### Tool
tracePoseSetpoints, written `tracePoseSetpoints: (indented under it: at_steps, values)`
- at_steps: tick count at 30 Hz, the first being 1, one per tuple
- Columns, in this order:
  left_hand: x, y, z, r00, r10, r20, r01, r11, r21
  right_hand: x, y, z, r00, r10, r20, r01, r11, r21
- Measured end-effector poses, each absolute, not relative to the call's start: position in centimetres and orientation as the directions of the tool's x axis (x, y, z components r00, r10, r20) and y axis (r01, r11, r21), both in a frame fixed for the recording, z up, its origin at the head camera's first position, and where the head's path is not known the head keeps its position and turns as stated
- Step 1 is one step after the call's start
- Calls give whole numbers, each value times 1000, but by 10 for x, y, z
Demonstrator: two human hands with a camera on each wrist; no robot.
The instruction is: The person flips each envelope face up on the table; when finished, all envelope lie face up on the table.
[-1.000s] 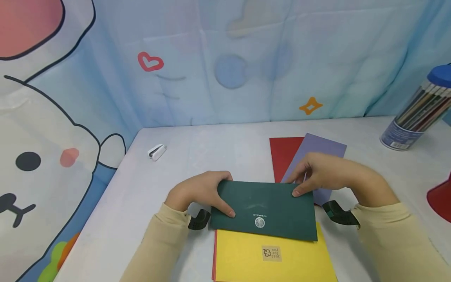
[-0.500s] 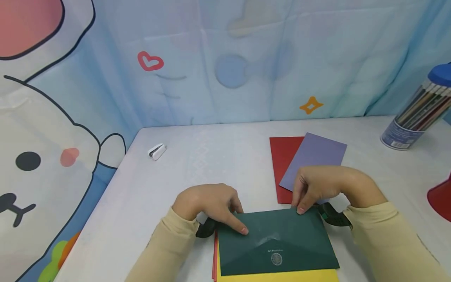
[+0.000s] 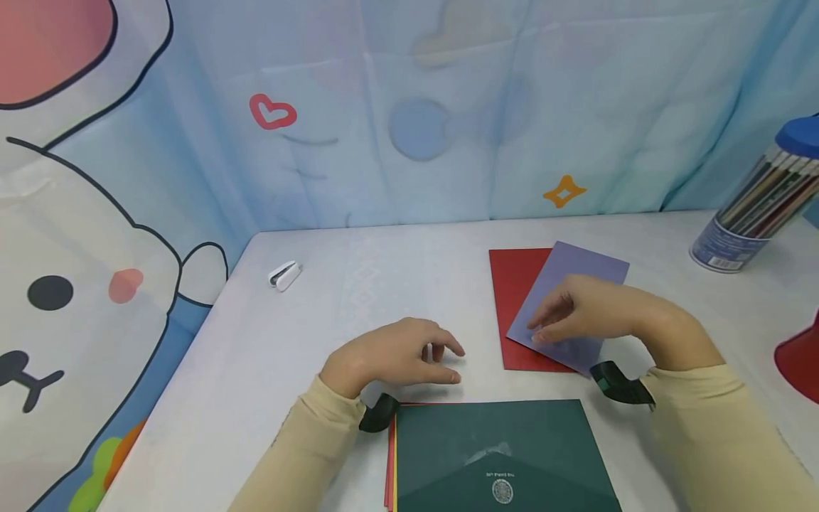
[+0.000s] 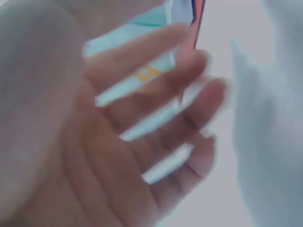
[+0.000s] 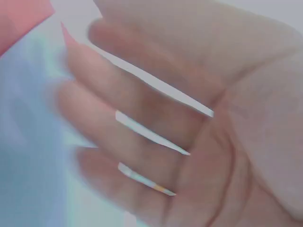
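A dark green envelope [image 3: 499, 448] with a small white emblem lies flat at the near edge of the head view, on top of a pile. Thin yellow and red edges of the envelopes beneath it show along its left side. My left hand [image 3: 399, 359] hovers just beyond its top left corner, fingers relaxed and holding nothing. Over a purple card or envelope [image 3: 585, 262] is my right hand [image 3: 591, 309], its fingers loosely bent with nothing between them. The purple piece partly covers a red one [image 3: 515, 281]. Both wrist views show spread, bare fingers.
A small white stapler [image 3: 285, 276] lies at the back left of the white table [image 3: 345, 284]. At the back right stands a clear can of pencils [image 3: 755, 203] with a blue lid. A red object [image 3: 803, 359] is cut off by the right edge. A printed curtain hangs behind.
The green envelope came down and nearer onto the yellow one, now covering nearly all of it. Both hands let go; the right moved away over the purple piece, the left lifted off.
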State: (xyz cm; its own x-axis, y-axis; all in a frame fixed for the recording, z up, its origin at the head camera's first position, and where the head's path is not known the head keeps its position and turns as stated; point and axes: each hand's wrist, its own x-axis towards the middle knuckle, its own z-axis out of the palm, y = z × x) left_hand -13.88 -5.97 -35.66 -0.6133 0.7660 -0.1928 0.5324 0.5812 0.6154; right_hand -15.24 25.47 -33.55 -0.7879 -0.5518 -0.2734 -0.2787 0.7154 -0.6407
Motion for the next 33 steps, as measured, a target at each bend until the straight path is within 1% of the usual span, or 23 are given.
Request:
tracePoseSetpoints:
  at_steps: [3, 5, 8, 12, 16, 19, 22, 26, 30, 33]
  values:
    - [-144, -60, -362, -628, 772, -93, 494, 489, 719, -158, 263, -341, -882, -438, -177, -254, 756, -603]
    - [-148, -61, -366, -649, 760, -28, 453, 416, 788, -163, 271, -347, -921, -370, -123, -236, 780, -580]
    - [-151, -64, -370, -690, 723, 30, 384, 331, 862, -169, 286, -358, -955, -285, -86, -188, 800, -570]
    - [-153, -67, -372, -714, 699, 33, 333, 298, 895, -176, 307, -373, -984, -171, -58, -109, 820, -562]
    - [-154, -66, -373, -707, 707, 20, 323, 298, 899, -179, 325, -383, -998, -60, -36, -32, 849, -527]
    - [-155, -65, -373, -705, 709, 15, 319, 299, 899, -178, 334, -388, -997, -21, -73, 19, 859, -512]
    - [-154, -65, -372, -705, 709, 8, 320, 308, 896, -177, 339, -391, -992, -13, -128, 52, 869, -492]
    - [-155, -65, -372, -689, 725, -22, 341, 351, 872, -177, 339, -395, -990, -26, -136, 41, 884, -466]
    - [-157, -66, -377, -669, 740, -71, 366, 410, 835, -178, 338, -398, -996, -29, -88, 14, 889, -457]
    - [-158, -68, -381, -661, 743, -103, 367, 439, 820, -178, 336, -398, -999, -3, -33, 13, 879, -477]
